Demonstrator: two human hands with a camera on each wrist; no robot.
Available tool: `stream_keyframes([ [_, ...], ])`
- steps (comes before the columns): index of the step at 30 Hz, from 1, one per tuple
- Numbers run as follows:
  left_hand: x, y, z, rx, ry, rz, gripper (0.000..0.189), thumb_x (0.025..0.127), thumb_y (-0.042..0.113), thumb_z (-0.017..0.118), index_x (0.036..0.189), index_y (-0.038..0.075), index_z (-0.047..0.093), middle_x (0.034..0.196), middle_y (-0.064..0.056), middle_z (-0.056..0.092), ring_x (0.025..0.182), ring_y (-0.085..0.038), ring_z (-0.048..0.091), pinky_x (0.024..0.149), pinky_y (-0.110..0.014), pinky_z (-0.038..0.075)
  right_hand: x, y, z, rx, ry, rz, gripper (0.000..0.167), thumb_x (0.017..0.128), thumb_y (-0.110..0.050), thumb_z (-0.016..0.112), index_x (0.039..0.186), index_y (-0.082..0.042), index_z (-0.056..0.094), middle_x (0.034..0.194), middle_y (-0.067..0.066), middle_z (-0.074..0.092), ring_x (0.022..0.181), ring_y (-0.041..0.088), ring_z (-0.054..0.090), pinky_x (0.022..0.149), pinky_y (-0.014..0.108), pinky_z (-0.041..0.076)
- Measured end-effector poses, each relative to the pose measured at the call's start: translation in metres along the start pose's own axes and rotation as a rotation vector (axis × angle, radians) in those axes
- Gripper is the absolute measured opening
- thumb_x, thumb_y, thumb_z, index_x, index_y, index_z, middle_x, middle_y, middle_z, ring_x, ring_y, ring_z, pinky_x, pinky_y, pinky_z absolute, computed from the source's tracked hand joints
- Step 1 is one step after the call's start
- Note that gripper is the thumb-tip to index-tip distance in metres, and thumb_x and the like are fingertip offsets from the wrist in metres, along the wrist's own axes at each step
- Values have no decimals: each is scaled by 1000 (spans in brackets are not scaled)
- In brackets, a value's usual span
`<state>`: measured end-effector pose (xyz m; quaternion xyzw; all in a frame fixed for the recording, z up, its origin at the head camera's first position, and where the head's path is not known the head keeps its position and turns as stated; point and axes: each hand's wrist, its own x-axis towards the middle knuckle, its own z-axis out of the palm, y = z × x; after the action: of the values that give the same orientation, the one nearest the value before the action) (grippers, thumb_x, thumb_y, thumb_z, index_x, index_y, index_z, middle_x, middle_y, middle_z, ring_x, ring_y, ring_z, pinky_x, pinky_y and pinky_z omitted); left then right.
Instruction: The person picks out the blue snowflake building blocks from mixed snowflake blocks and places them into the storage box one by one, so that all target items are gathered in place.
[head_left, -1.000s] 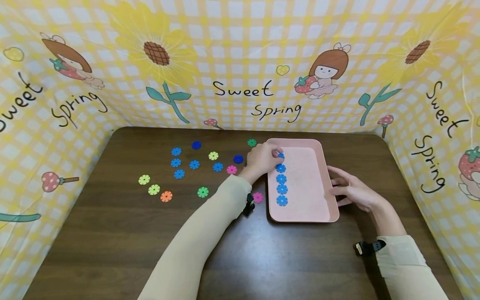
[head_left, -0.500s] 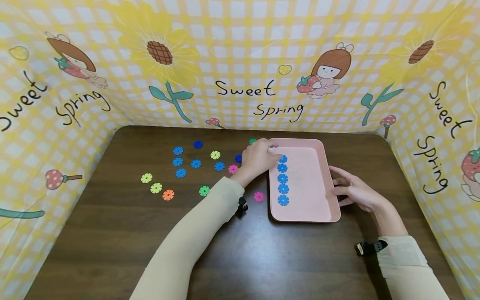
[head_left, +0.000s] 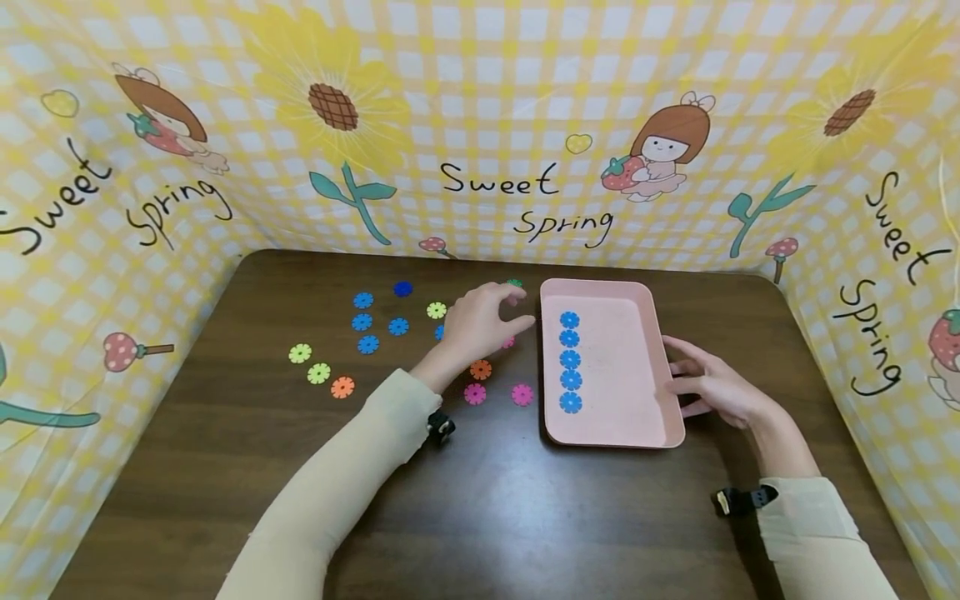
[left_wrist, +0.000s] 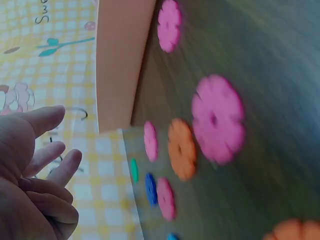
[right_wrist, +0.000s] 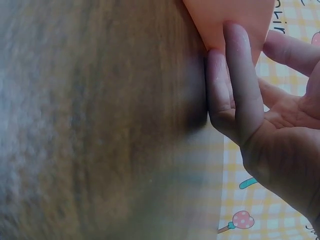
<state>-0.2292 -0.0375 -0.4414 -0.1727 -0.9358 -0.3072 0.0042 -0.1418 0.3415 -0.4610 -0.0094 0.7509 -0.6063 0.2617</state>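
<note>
A pink tray (head_left: 622, 371) stands right of the middle of the brown table, with several blue flower-shaped discs (head_left: 570, 359) in a straight column along its left side. My left hand (head_left: 474, 327) hovers just left of the tray, thumb and fingers apart and nothing between them. Beneath it lie pink discs (head_left: 475, 394) and an orange disc (head_left: 481, 369); the hand covers part of the loose pieces. At the tray's right wall, the fingers of my right hand (head_left: 716, 385) rest against the outside, seen close up in the right wrist view, where the tray wall (right_wrist: 235, 10) meets the fingertips.
More loose discs lie left on the table (head_left: 225, 467): several blue ones (head_left: 362, 322), a dark blue one (head_left: 402, 288), yellow-green ones (head_left: 300, 353) and an orange disc (head_left: 342, 387). A yellow checked cloth (head_left: 480, 108) surrounds the table's back and sides.
My left hand has let go of the blue disc at the far end of the column and drawn back left, out of the tray. The right hand stays at the tray wall.
</note>
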Motion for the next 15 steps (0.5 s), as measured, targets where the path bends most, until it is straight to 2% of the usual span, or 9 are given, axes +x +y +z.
stream_keyframes([
  [3,-6,-13,-7,2,13,-12,47,93,48,77,131,21,72,117,2,71,91,-19,68,61,-35,53,-1,1,0,1,1,-2,87,100,-4,61,167,-10,7,143,42,41,102,25,69,76,51,61],
  [7,-13,-32,-17,8,13,-56,48,93,48,76,131,19,72,117,2,71,93,-19,67,63,-37,52,-2,3,0,5,4,0,86,101,-4,61,167,-10,7,142,42,41,101,25,69,76,51,61],
  [11,-21,-51,-27,3,1,-102,48,93,46,78,131,17,72,119,0,71,89,-21,66,60,-39,52,-2,3,0,2,1,-3,86,100,-4,61,167,-9,7,143,43,40,101,24,69,76,50,61],
  [15,-29,-71,-33,29,-21,-156,48,92,46,78,130,17,72,120,-2,71,96,-25,67,68,-44,54,-1,2,-1,-8,-8,-12,86,101,-4,61,167,-9,7,144,43,39,102,24,69,76,50,61],
])
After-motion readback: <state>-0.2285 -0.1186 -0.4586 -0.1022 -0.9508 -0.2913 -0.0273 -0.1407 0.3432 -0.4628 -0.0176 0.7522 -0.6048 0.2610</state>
